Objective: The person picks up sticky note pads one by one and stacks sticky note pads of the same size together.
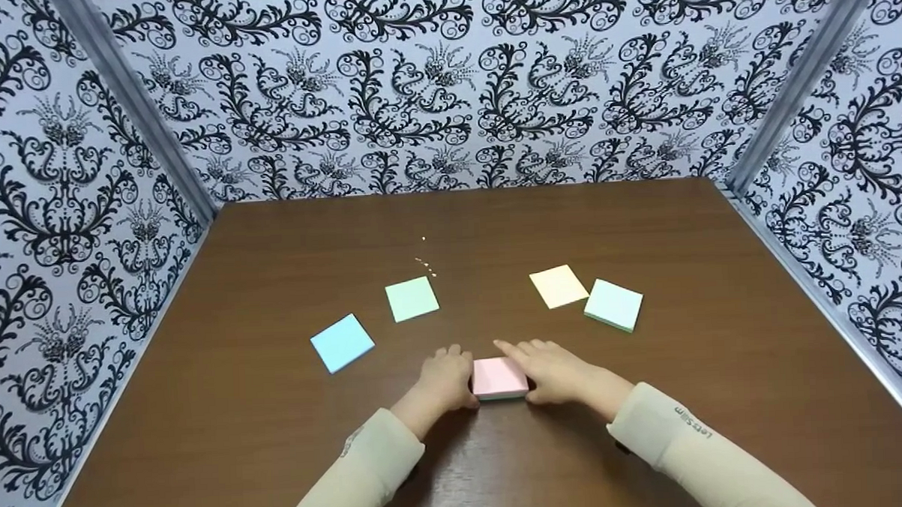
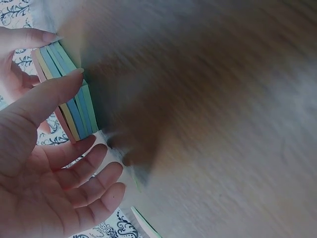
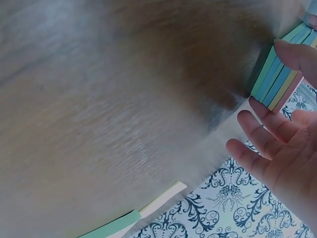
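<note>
Midway between the left and right edges of the brown table (image 1: 271, 245), the left hand (image 1: 446, 377) and right hand (image 1: 556, 370) clamp opposite sides of a square, pink-topped stack of multicoloured paper pads (image 1: 499, 377), to square it, I'd say, which next calls for even pressure.

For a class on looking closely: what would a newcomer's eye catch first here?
Probably the pink-topped paper stack, gripped between the left hand and right hand on the brown table. Next, black scrollwork wallpaper behind and at both sides. Beyond the hands lie a blue square and green square at left, a yellow square and mint pad at right.
</note>
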Demonstrator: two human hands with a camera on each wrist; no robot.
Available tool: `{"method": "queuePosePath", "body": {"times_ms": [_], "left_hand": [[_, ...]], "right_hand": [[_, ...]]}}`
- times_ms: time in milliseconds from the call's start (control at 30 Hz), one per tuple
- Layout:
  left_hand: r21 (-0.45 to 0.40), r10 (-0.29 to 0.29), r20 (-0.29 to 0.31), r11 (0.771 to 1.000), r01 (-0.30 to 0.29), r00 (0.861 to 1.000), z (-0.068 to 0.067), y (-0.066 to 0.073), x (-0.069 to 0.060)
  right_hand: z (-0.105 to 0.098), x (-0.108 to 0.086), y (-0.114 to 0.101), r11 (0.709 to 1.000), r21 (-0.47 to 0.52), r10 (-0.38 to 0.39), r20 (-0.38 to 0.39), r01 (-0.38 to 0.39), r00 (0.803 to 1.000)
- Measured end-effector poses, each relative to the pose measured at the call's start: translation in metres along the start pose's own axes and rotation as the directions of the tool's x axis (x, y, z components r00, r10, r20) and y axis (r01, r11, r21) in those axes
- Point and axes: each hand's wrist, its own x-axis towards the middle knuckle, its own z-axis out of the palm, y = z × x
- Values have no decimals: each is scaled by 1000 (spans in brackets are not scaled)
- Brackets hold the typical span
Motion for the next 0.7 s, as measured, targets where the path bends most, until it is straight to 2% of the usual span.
{"method": "queuePosePath", "body": {"times_ms": [500, 633, 700], "left_hand": [[-45, 3, -18, 999, -4, 1000, -1, -1, -1], [-131, 22, 8, 991, -21, 1000, -2, -7, -4], [-186, 44, -5, 981, -44, 999, -4, -14, -7]], "right_hand": [[-3, -1, -2, 998, 45, 36, 21, -37, 999], [-10, -8, 5, 994, 97, 50, 30, -53, 998], [-17, -13, 14, 990, 124, 61, -6, -59, 998]]}}
